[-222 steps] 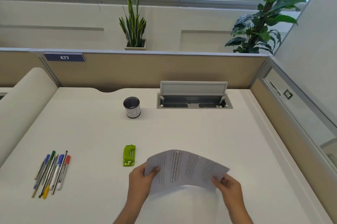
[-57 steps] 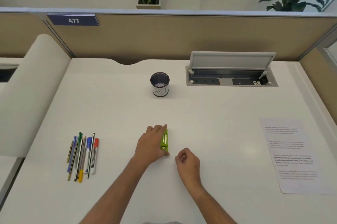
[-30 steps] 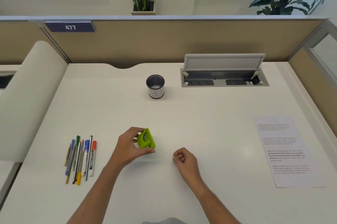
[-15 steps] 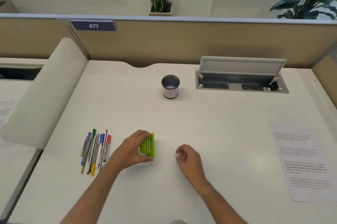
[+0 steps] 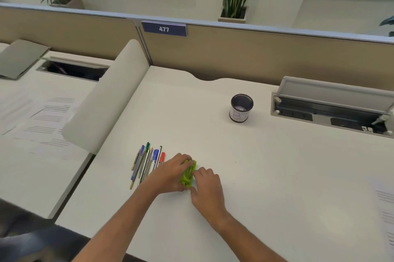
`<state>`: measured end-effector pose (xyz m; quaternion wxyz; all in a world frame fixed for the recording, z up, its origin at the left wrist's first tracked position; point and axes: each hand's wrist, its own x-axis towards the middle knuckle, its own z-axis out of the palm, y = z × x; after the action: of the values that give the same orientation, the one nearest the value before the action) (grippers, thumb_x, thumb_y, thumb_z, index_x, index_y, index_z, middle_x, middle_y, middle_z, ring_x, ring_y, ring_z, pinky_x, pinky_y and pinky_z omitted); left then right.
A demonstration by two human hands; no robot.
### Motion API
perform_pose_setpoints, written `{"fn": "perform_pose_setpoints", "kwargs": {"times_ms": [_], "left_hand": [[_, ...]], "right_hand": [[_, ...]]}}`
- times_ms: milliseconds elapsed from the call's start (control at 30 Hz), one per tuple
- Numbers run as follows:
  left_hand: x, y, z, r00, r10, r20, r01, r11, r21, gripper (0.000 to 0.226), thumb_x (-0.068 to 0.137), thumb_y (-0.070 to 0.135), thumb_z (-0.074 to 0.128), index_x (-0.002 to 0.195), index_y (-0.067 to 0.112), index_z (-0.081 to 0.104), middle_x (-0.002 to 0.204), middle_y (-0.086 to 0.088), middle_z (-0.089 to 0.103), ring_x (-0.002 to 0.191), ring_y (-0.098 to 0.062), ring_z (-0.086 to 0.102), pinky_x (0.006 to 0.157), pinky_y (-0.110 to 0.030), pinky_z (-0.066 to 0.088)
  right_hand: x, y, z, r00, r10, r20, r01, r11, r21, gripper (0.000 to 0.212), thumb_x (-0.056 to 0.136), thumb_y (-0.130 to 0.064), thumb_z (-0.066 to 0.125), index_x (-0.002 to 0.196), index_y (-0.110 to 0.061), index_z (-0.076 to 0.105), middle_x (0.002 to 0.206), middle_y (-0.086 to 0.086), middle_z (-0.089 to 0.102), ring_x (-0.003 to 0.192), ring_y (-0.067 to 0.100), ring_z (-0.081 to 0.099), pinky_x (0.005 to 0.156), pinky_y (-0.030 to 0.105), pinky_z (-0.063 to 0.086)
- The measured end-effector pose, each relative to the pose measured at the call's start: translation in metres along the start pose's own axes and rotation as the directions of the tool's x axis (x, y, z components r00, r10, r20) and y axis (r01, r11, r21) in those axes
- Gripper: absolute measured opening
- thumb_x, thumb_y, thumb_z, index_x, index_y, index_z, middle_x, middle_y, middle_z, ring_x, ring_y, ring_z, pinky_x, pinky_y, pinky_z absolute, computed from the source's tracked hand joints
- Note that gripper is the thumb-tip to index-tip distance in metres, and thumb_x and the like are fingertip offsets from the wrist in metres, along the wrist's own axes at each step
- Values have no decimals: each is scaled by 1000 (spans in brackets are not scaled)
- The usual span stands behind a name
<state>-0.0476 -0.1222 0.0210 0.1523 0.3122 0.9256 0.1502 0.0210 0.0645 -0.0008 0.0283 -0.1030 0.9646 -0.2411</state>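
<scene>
A small lime-green stapler [image 5: 188, 173] lies on the white desk [image 5: 277, 165] between my two hands. My left hand [image 5: 170, 173] grips it from the left, fingers curled over its top and far end. My right hand [image 5: 207, 185] has come against its right side, with the fingers and thumb pinching it. Most of the stapler is hidden under the fingers. A row of several pens and markers [image 5: 147, 164] lies just left of my left hand.
A mesh pen cup [image 5: 241, 108] with a white label stands at the back middle. An open cable tray [image 5: 332, 106] sits at the back right. A printed sheet [image 5: 386, 208] lies at the right edge. A rounded divider [image 5: 106, 99] separates the neighbouring desk.
My right hand has moved left from the bare desk and taken hold of the stapler. The left hand keeps its grip. The camera has swung to the left.
</scene>
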Motion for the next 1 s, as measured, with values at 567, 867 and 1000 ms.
{"fn": "perform_pose_setpoints", "kwargs": {"times_ms": [567,867,1000], "left_hand": [[24,3,7,998,-68,-14,70,981,184,125,50,85,76,159,32,44,158,3,53,137,-28,53,103,-45,53],[54,63,43,996,8,-85,0,996,89,99,71,57,91,152,12,57,156,-7,59,152,-34,48,124,-50,42],[72,83,68,997,-54,-50,53,998,-17,77,92,27,77,159,4,45,169,-12,42,159,-33,36,123,-50,43]], "right_hand": [[-30,97,-27,911,345,-225,-325,938,122,40,82,-31,81,119,-31,66,118,-11,54,112,22,53,90,37,42],[-24,165,-43,971,240,1,-239,965,-107,97,77,-92,55,161,-49,32,168,-7,26,154,28,22,121,49,19],[-17,169,-43,979,202,21,-198,971,-131,91,80,-94,49,160,-53,33,171,-5,25,156,30,18,122,51,16]]}}
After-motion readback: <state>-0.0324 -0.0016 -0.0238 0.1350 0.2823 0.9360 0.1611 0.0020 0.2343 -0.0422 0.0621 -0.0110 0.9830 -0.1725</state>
